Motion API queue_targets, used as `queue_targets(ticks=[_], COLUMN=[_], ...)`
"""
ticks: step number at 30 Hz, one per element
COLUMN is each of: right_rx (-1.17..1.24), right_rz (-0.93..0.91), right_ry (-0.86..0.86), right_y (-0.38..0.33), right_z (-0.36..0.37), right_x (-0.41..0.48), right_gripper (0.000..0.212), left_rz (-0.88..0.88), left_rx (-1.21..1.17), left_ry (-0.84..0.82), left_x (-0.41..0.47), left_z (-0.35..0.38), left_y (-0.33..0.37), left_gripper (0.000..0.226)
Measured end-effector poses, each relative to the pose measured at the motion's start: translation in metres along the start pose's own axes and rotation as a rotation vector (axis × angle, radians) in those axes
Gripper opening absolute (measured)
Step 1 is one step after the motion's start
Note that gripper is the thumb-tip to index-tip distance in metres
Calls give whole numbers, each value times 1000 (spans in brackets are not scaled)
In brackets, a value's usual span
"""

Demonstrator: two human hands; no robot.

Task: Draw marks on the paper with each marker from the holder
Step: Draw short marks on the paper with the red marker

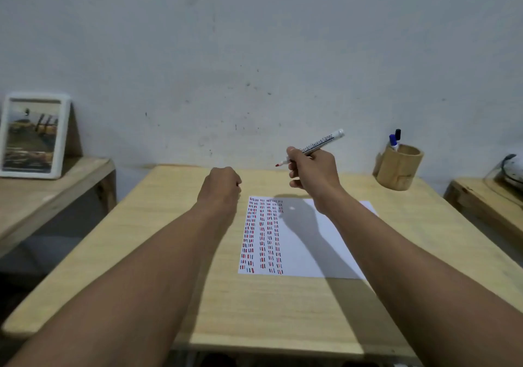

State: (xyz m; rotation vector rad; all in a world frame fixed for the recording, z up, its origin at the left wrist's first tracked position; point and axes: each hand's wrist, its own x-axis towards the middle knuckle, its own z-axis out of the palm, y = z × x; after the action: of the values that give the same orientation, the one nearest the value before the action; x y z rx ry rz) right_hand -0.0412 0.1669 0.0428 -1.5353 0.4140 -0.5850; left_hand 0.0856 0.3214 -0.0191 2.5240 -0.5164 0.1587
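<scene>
A white sheet of paper (305, 242) lies on the wooden table (169, 267), its left part filled with columns of short red, blue and black dashes. My right hand (314, 171) is raised above the paper's far edge and grips an uncapped red-tipped white marker (319, 144), tip pointing left. My left hand (220, 188) is a closed fist just left of the paper's top corner; whether it hides the cap I cannot tell. A round wooden holder (397, 168) at the table's far right holds a blue marker (392, 141) and a black marker (398, 134).
A white-framed picture (34, 134) leans against the wall on a lower wooden shelf (51, 194) at the left. Another wooden surface (486, 196) with a pale object (512, 168) stands at the right. A grey wall runs behind the table.
</scene>
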Motion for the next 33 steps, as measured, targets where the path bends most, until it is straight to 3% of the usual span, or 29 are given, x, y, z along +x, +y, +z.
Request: queue_targets(ticks=[3, 8, 11, 13, 18, 24, 33], right_rx=[-75, -151, -229, -311, -374, -512, -583], right_rz=[-42, -79, -80, -3, 2, -24, -78], right_ry=[-11, 1, -13, 14, -4, 93, 47], right_y=[6, 10, 23, 61, 77, 88, 97], right_z=[2, -2, -12, -17, -15, -9, -8], right_x=[1, 8, 3, -7, -10, -7, -4], right_gripper=[20, 25, 25, 24, 20, 25, 36], left_rz=[51, 88, 62, 43, 37, 67, 72], left_rx=[112, 158, 112, 68, 114, 294, 331], left_ry=[12, 56, 85, -39, -8, -194, -189], left_x=[4, 1, -19, -41, -62, -62, -63], left_z=[17, 3, -2, 27, 27, 22, 24], left_y=[-9, 3, 13, 5, -10, -16, -18], left_gripper=[27, 21, 43, 50, 39, 55, 57])
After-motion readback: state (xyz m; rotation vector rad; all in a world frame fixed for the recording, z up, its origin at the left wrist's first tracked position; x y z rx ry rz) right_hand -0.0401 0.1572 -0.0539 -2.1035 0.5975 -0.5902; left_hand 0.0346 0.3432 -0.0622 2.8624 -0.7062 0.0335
